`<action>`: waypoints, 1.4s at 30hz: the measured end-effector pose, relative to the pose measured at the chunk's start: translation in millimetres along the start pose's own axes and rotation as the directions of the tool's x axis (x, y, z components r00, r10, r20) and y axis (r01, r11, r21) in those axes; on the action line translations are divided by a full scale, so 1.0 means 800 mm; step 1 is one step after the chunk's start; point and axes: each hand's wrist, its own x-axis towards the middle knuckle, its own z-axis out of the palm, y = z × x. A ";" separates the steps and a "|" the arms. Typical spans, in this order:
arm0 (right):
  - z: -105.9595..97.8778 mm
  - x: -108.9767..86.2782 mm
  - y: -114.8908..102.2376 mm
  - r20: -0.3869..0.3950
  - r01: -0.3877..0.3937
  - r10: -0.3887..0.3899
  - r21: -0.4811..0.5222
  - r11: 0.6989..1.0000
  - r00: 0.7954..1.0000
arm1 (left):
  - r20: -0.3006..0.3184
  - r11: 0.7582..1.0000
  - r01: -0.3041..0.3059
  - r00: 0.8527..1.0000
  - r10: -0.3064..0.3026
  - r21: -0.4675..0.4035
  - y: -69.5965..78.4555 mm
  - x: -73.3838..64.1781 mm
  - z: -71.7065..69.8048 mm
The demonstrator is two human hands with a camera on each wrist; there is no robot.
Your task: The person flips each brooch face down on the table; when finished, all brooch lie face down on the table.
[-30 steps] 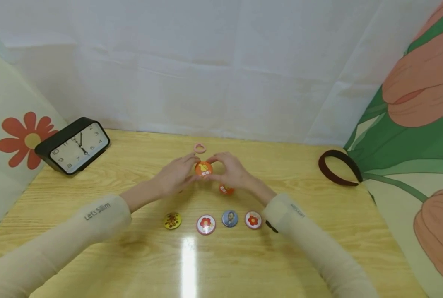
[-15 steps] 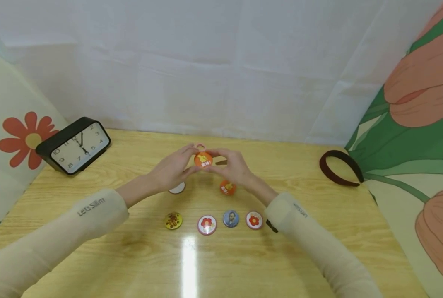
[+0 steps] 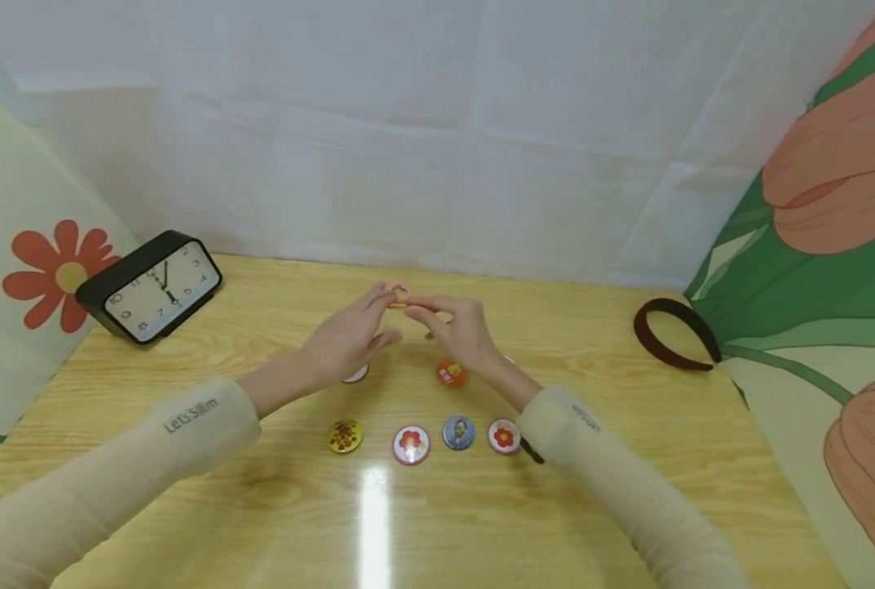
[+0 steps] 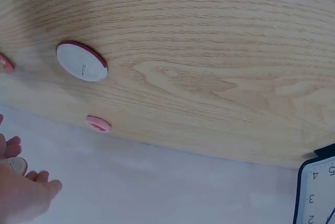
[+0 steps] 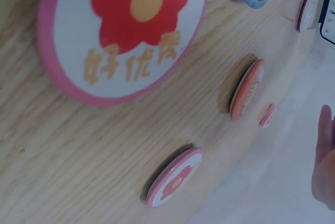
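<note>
In the head view, an orange pin badge (image 3: 397, 306) is turned nearly edge-on between the two hands. My right hand (image 3: 461, 329) pinches its edge with thumb and fingers. My left hand (image 3: 345, 334) has its fingertips at the badge's other side, the thumb held apart below. Just behind it lies a pink ring (image 4: 98, 124). Below the hands lie another orange badge (image 3: 451, 372) and a badge with its white back up (image 4: 81, 62). The left wrist view shows the held badge's pale back (image 4: 18, 165) among fingers; in the right wrist view only part of a hand (image 5: 325, 177) appears.
Nearer the body, a yellow badge (image 3: 345, 436), a flower badge (image 3: 411, 445), a blue portrait badge (image 3: 458, 433) and another flower badge (image 3: 504, 436) form a row. A black clock (image 3: 150, 286) stands left, a dark headband (image 3: 675, 334) lies right. White cloth (image 3: 437, 147) hangs behind.
The orange badge has moved away from the body and tipped from face-on to nearly edge-on. My left thumb has come off it. The white-backed badge came into view from behind the left hand.
</note>
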 end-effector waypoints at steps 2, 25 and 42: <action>0.001 0.001 -0.003 -0.002 -0.050 0.050 0.051 0.997 0.999 | -0.027 0.999 0.002 1.000 -0.001 0.039 0.000 0.000 0.002; 0.004 -0.001 0.000 0.045 -0.094 0.090 0.091 0.991 0.995 | -0.120 0.990 -0.052 0.990 0.068 0.131 0.005 0.001 0.009; -0.008 0.005 0.002 0.267 0.088 -0.032 -0.201 0.976 0.963 | -0.048 0.990 -0.017 0.999 0.024 0.143 -0.001 -0.007 0.008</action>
